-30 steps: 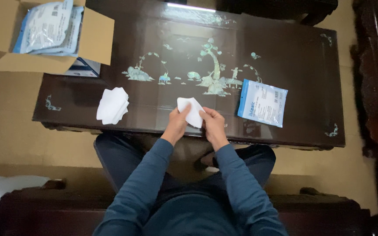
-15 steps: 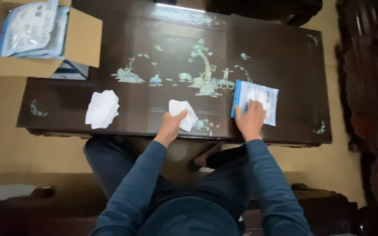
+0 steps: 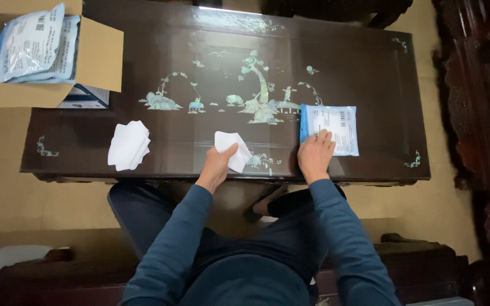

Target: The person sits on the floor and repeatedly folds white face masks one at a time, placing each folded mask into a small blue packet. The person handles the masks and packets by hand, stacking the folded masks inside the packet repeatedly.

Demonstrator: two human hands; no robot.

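My left hand holds a small white folded sheet at the near edge of the dark lacquered table. My right hand rests flat, fingers spread, on the lower left corner of a blue and white plastic packet lying on the table to the right. A loose pile of white sheets lies on the table to the left of my left hand, apart from it.
An open cardboard box with similar blue and white packets overhangs the table's far left corner. The tabletop bears a pale inlaid tree picture. Dark carved wooden furniture stands at the right.
My right hand let go of the white sheet and moved right onto the blue and white packet. My left hand keeps the sheet.
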